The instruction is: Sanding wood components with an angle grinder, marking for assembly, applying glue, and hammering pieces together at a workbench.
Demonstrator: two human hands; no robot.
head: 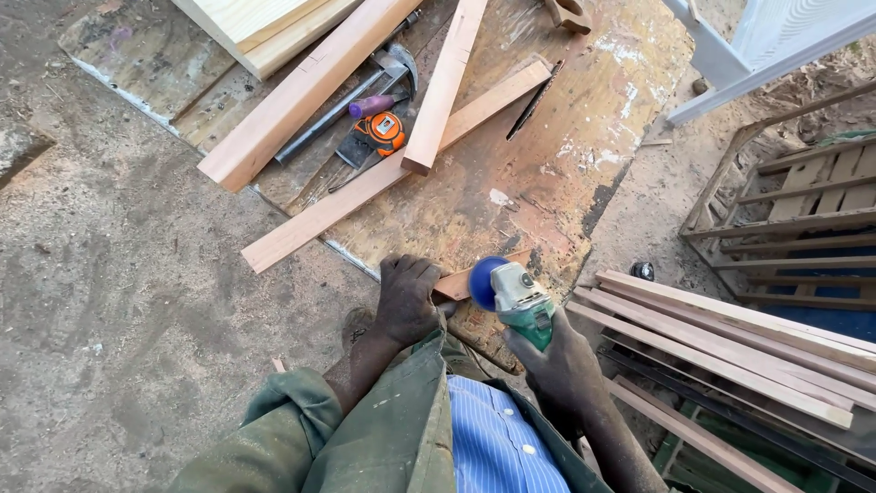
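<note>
From the head view, the left hand (pixel 406 299) presses curled fingers on a small wood piece (pixel 459 285) at the plywood board's (pixel 566 155) near edge, the right hand (pixel 558 365) wraps the green angle grinder (pixel 516 297) touching it, bare sandy ground (pixel 119 301) lying open leftward.

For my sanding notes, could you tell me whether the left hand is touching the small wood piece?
Touching: the head view shows the left hand pressing on the small wood piece.

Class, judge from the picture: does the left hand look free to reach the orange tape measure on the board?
Probably not yet: the left hand presses a small wood piece, and the tape measure lies beyond a long plank.
</note>
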